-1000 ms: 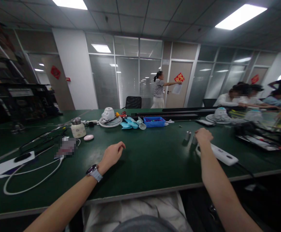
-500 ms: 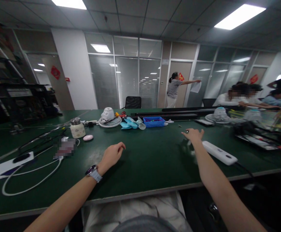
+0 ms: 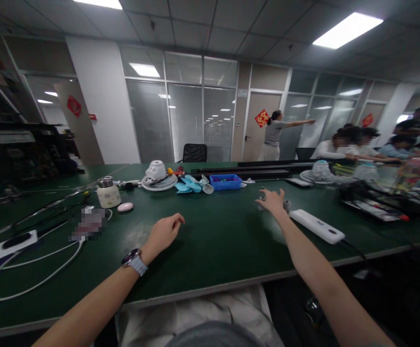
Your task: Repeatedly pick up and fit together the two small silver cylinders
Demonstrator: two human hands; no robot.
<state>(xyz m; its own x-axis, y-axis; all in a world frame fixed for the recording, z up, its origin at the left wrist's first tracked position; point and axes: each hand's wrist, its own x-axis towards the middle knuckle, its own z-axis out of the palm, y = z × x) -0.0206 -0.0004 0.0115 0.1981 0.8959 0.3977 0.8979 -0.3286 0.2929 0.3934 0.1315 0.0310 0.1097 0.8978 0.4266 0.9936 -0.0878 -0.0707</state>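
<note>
My left hand [image 3: 164, 232] rests on the green table [image 3: 210, 241], fingers loosely curled together, with nothing seen in it. A watch with a grey strap [image 3: 134, 262] is on that wrist. Farther out, my right hand [image 3: 274, 201] is palm down with its fingers apart. Under and beside it lies something small and greyish [image 3: 287, 205], partly hidden by the hand, and I cannot make out its kind. To the right of this hand is a white power strip [image 3: 317, 225] with a black cord. The blue tray [image 3: 226, 182] of small parts stands beyond the hands, near light blue fan blades [image 3: 191, 184].
A white fan part [image 3: 157, 176] and long black bars [image 3: 246, 172] lie at the back. On the left are a jar [image 3: 108, 193], a pink oval object [image 3: 125, 207] and a white cable [image 3: 32, 294]. Several people sit at the right; one person [image 3: 273, 135] stands behind.
My view has turned slightly right, so most things sit farther left. My right hand is still out over the table by the small greyish thing. The standing person has moved right.
</note>
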